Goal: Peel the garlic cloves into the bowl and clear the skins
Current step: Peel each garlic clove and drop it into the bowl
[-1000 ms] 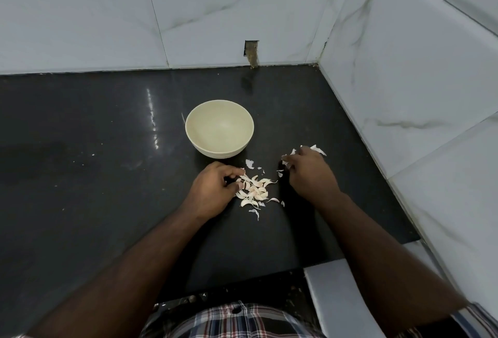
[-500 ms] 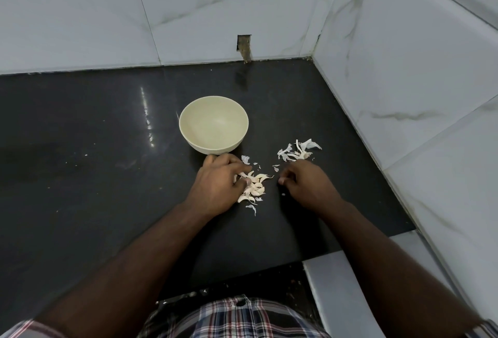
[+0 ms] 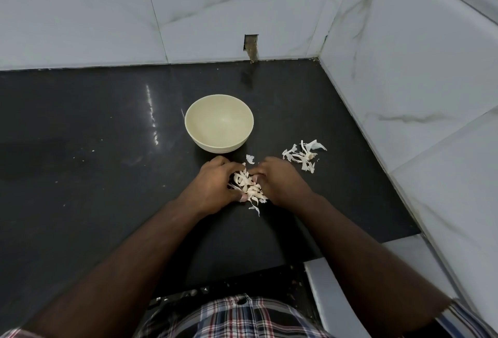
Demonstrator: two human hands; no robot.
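Head view, looking down onto a black table set into a corner of white marble-veined wall tiles.

Bowl: cream, round, upright, sits just past table centre. Interior shows nothing inside.

Garlic pile: loose heap of pale cloves and papery bits, at 5 o'clock from the bowl and near it, lying on the table between both hands. Cloves and skins within the heap cannot be told apart with confidence.

Left hand: at 9 o'clock of the pile, knuckles up, fingers curled in against the heap's left edge; thumb tip shows at the pile's near-left. Fingers are bent round the pile's side and touch it; whether any piece is actually pinched I cannot tell.

Right hand: at 3 o'clock of the pile, knuckles up, fingers curled in against the heap's right edge. Fingertips are hidden under the hand, so a grasp cannot be confirmed here either.

Skins: separate scatter of white papery peel, at 3 to 4 o'clock from the bowl, just beyond the right hand, apart from the main pile.

One stray skin flake lies between the bowl and the hands.

Checked shirt at the bottom edge.
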